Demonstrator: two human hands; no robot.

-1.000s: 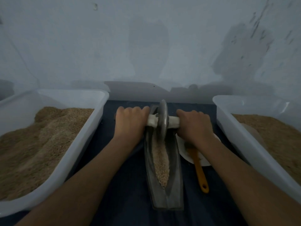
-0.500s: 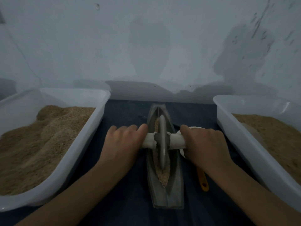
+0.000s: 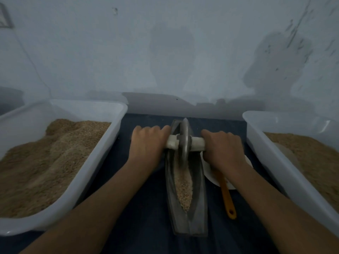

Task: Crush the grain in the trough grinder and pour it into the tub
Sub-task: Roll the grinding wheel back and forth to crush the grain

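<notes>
The metal wheel (image 3: 184, 142) stands on edge in the far half of the trough grinder (image 3: 187, 180), looking heavy and stiff, something that rolls under its own weight and needs steadying more than force. Its pale axle handle (image 3: 197, 143) sticks out either side, and that is the sensible place to hold: the left hand (image 3: 147, 143) is wrapped round one end, the right hand (image 3: 222, 149) round the other, both gripping firmly with the wheel between them. Nearer the person than the grip, the grain (image 3: 183, 187) lies in a loose strip along the trough's groove; it looks light and ready to spill once the trough is tipped, so I'd guess the trough wants lifting by both ends, slowly.

Just under the right wrist sits a white plate (image 3: 209, 173) with an orange-handled tool (image 3: 227, 197) lying over it. Well out beyond the left hand a white tub (image 3: 102, 153) holds a heaped mound of grain; beyond the right hand, another white tub (image 3: 271, 162) holds a flatter layer.
</notes>
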